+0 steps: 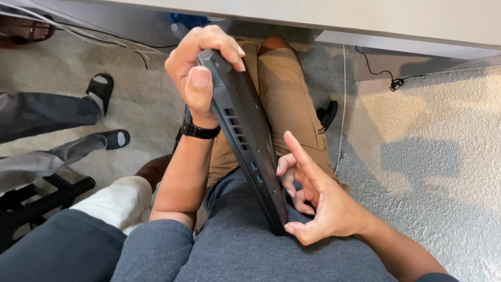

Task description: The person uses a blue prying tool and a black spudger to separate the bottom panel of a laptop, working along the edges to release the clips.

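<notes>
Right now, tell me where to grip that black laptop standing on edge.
Grip the laptop at its far top corner, from the left, where the left hand already wraps it. It stands tilted on the lap; the right hand steadies the lower edge, thumb at the near corner.

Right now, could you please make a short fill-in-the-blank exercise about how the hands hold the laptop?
1. The left hand grips the laptop at its ____ end.
2. The laptop stands on its edge on the person's ____.
3. The right hand touches the laptop near its ____ end.
4. The wristwatch sits on the ____ wrist.

Missing words: top; lap; lower; left
</notes>
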